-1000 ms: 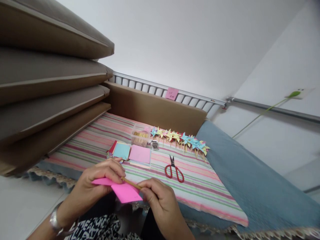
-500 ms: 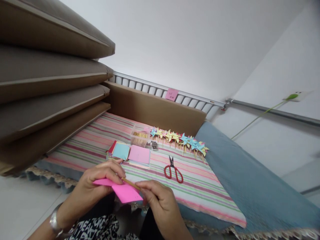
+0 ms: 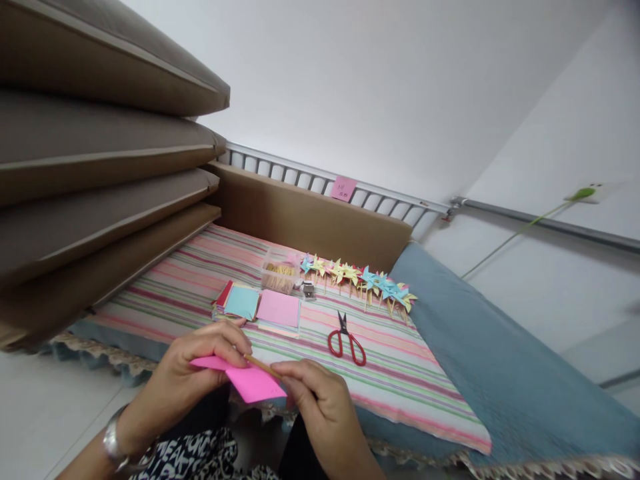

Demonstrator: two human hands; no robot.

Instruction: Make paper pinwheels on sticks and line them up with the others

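Note:
A bright pink sheet of paper (image 3: 256,385) is gripped by my left hand (image 3: 203,357), its thumb below and fingers on top. Along the paper's upper edge lies a thin wooden stick (image 3: 263,365). My right hand (image 3: 320,393) pinches the stick's right end between thumb and forefinger, close to the paper. The stick's left end meets my left fingertips, which hide part of it. Beyond my hands, red-handled scissors (image 3: 347,340) lie with their blades pointing away, slightly apart.
On the striped cloth (image 3: 190,273) are stacks of coloured paper squares (image 3: 280,309), a clear box of sticks (image 3: 280,277), a small metal clip (image 3: 308,290) and a row of paper pinwheels (image 3: 370,280). Brown cushions (image 3: 110,133) are piled at left; a brown board (image 3: 310,213) stands behind.
Almost nothing differs. The pink paper has tilted very slightly between my hands; both hands keep their grip and place.

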